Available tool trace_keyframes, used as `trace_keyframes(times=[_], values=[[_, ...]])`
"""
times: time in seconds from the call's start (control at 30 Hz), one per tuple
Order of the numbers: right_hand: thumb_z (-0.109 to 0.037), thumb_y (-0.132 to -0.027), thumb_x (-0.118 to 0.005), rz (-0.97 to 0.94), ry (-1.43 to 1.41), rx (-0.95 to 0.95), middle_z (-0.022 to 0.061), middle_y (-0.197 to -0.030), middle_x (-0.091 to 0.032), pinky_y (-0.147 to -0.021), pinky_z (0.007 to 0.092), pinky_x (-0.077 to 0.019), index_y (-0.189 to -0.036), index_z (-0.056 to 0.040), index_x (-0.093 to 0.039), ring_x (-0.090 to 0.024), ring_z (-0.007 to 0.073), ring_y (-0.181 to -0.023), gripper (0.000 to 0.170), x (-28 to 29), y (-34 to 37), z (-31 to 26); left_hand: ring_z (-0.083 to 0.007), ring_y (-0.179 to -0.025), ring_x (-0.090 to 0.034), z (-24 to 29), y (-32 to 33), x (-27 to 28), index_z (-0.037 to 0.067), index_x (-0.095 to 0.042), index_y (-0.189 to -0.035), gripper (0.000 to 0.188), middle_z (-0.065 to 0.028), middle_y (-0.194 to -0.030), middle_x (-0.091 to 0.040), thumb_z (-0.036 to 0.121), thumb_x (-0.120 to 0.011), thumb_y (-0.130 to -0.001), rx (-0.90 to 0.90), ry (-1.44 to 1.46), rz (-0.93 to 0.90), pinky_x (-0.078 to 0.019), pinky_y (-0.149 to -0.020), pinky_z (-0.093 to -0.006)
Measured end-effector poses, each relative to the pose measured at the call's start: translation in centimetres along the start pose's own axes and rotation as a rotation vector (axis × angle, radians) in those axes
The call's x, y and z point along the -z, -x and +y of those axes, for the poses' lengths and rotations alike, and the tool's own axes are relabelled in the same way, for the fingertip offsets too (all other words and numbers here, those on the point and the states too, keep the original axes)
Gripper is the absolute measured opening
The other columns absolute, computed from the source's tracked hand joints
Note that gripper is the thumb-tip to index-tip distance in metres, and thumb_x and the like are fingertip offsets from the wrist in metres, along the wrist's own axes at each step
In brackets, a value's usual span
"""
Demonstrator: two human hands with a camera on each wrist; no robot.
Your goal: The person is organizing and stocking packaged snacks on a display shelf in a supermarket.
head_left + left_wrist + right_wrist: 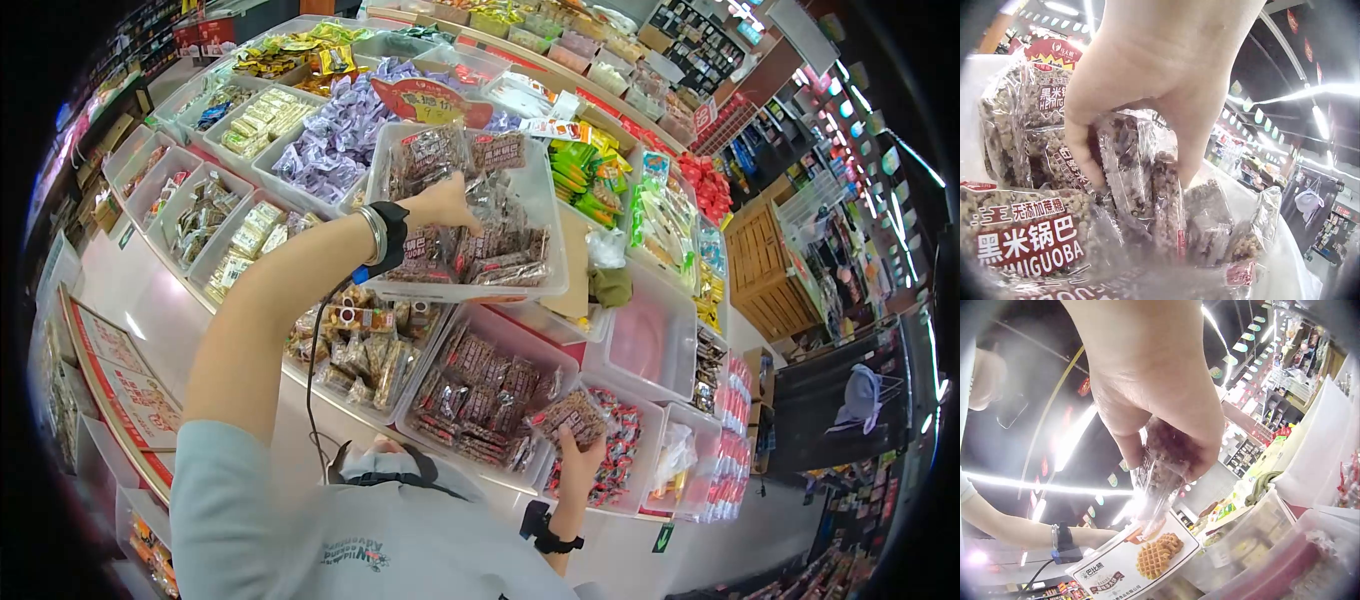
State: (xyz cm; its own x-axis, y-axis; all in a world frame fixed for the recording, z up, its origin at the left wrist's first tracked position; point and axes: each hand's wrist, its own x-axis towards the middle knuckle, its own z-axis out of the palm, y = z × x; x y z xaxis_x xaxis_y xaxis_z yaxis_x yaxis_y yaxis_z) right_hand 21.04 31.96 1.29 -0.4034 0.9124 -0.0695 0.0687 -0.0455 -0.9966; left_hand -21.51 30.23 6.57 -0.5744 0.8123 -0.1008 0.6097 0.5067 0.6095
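Note:
My left hand (pixel 445 205) reaches into a raised clear plastic bin (pixel 556 265) of wrapped black rice crackers. In the left wrist view its thumb and fingers grip upright rice cracker packs (pixel 1125 162), with more packs (pixel 1029 240) lying around them. Lower and to the right, my right hand (pixel 580 468) holds one rice cracker pack (pixel 572 416) over the edge of a lower bin (pixel 405 425), which has rows of similar packs. The right wrist view shows that pack (pixel 1163 462) pinched between thumb and fingers, its clear wrapper catching the light.
Left of the raised bin are purple-wrapped sweets (pixel 325 145); right of it, green snack bags (pixel 580 175). A bin of red-wrapped sweets (pixel 620 440) adjoins the lower bin. A red price sign (pixel 425 100) stands behind. One cable (pixel 315 360) hangs from the left wrist.

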Motion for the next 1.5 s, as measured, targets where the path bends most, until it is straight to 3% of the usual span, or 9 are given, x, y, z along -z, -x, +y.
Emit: trace_keyframes(times=[0.13,0.37,0.43,0.6,0.87,0.93,1.1,1.27,1.5], values=[[-0.004,-0.073,-0.067,0.007,0.029,0.044,0.0086,-0.099,-0.057,-0.080,0.0279,-0.0439,-0.109,0.0034,-0.048,-0.054,0.0146,-0.089,0.042,0.5,0.1,0.1,-0.0405,-0.090,-0.056,0.9,1.6,1.5,-0.013,-0.034,-0.106,0.084,-0.0320,-0.096,-0.053,0.034,-0.077,-0.051,-0.060,0.015,0.121,-0.0454,-0.079,-0.0398],[-0.006,-0.073,-0.067,-0.060,0.066,0.041,0.0088,-0.103,-0.056,-0.085,0.0301,-0.0414,-0.112,0.0027,-0.047,-0.053,0.0164,-0.093,0.045,0.1,0.3,-0.4,-0.0265,-0.096,-0.055,2.5,6.5,5.2,-0.008,-0.039,-0.114,0.075,-0.0207,-0.099,-0.055,0.021,-0.078,-0.057,-0.272,0.215,0.421,-0.0446,-0.083,-0.0333],[-0.006,-0.073,-0.066,-0.046,0.113,0.042,0.0094,-0.104,-0.055,-0.085,0.0300,-0.0411,-0.114,0.0026,-0.045,-0.053,0.0169,-0.094,0.046,-0.3,0.2,-0.4,-0.0266,-0.088,-0.056,3.5,9.8,6.2,-0.006,-0.039,-0.112,0.075,-0.0195,-0.097,-0.054,0.024,-0.079,-0.056,-0.342,0.062,0.691,-0.0445,-0.080,-0.0331],[-0.007,-0.075,-0.063,-0.032,0.048,0.088,0.0112,-0.108,-0.052,-0.088,0.0305,-0.0389,-0.119,0.0021,-0.041,-0.050,0.0186,-0.098,0.050,-0.9,-0.5,0.6,-0.0221,-0.102,-0.053,3.0,19.2,5.3,-0.004,-0.028,-0.122,0.082,-0.0175,-0.112,-0.050,0.011,-0.079,-0.060,-0.370,0.470,0.801,-0.0453,-0.084,-0.0322],[-0.012,-0.082,-0.057,0.015,0.115,0.155,0.0108,-0.118,-0.045,-0.087,0.0309,-0.0403,-0.126,0.0015,-0.034,-0.049,0.0181,-0.101,0.051,-2.9,-3.1,2.9,-0.0254,-0.118,-0.034,-3.8,32.9,-5.1,-0.003,-0.017,-0.135,0.087,-0.0170,-0.132,-0.031,0.000,-0.066,-0.064,0.188,0.621,1.011,-0.0250,-0.101,-0.0342],[-0.008,-0.080,-0.056,-0.016,-0.340,-0.239,0.0109,-0.116,-0.046,-0.078,0.0296,-0.0460,-0.125,0.0007,-0.032,-0.052,0.0172,-0.098,0.052,-3.9,-4.6,3.1,-0.0253,-0.118,-0.034,-4.2,34.8,-6.8,-0.003,-0.017,-0.135,0.088,-0.0168,-0.132,-0.031,0.002,-0.068,-0.063,0.256,0.642,1.012,-0.0255,-0.101,-0.0348],[-0.002,-0.075,-0.054,-0.207,-0.262,-0.550,0.0133,-0.107,-0.051,-0.077,0.0329,-0.0473,-0.120,0.0021,-0.034,-0.054,0.0212,-0.092,0.049,-6.6,-10.1,13.8,-0.0252,-0.117,-0.035,-3.7,37.3,-8.5,-0.006,-0.019,-0.134,0.073,-0.0172,-0.132,-0.031,0.005,-0.059,-0.074,0.514,0.610,1.011,-0.0284,-0.098,-0.0329],[-0.002,-0.075,-0.054,0.013,0.365,-0.414,0.0218,-0.112,-0.051,-0.084,0.0390,-0.0421,-0.123,0.0009,-0.033,-0.053,0.0316,-0.100,0.052,-8.5,-13.5,23.7,-0.0261,-0.117,-0.035,-3.7,38.1,-8.4,-0.004,-0.018,-0.135,0.077,-0.0177,-0.132,-0.030,0.003,-0.062,-0.071,0.521,0.747,1.171,-0.0265,-0.100,-0.0354],[-0.005,-0.079,-0.059,-0.018,0.373,-0.371,0.0141,-0.103,-0.058,-0.082,0.0352,-0.0413,-0.120,0.0010,-0.045,-0.055,0.0233,-0.094,0.044,-9.2,-15.1,26.1,-0.0263,-0.116,-0.037,-4.6,39.4,-8.7,-0.004,-0.020,-0.134,0.076,-0.0187,-0.131,-0.031,0.005,-0.061,-0.071,0.488,0.758,1.219,-0.0276,-0.100,-0.0353]])
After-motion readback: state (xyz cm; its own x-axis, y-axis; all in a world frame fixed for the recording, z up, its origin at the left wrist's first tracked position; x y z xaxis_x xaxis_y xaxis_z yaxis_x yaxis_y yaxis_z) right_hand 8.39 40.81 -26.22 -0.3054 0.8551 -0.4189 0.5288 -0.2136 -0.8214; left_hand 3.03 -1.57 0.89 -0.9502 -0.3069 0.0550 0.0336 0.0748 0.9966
